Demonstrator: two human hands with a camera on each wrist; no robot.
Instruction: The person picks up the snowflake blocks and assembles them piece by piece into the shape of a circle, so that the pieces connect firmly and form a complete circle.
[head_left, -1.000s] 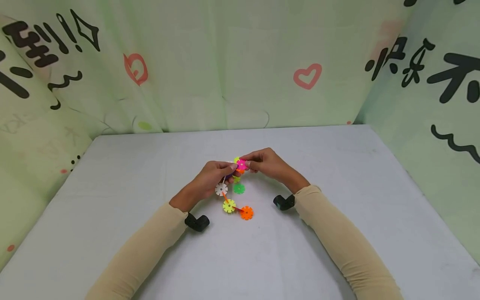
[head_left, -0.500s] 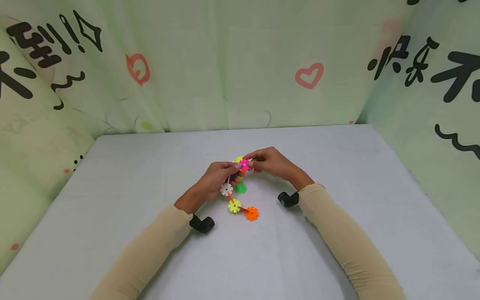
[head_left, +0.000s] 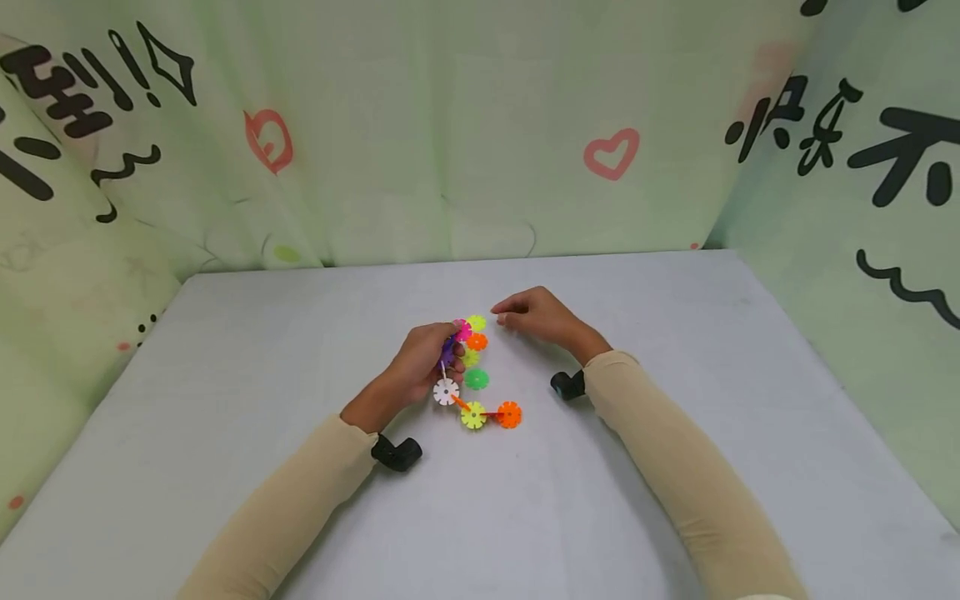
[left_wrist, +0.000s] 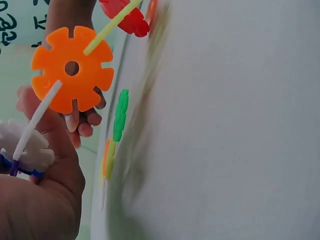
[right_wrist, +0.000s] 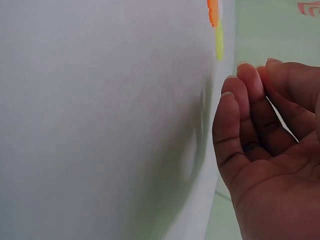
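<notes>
1. Head view: a chain of multicoloured, notched plastic discs, pinched between thumb and fingers of the left hand.
2. Right hand, fingers loosely curved, near a yellow notched plastic disc.
3. Beneath, the white table.

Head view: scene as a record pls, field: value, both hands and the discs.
left grip: holds disc chain
chain's visible lower part, left to right: white disc, yellow disc, orange disc
joints: short sticks
by left thumb: pink disc
on table, right of left grip: far yellow disc, second orange disc, near yellow disc, green disc
right grip: apart from discs; no held piece visible
chain touching table: cannot tell
backdrop: pale green, red hearts
</notes>
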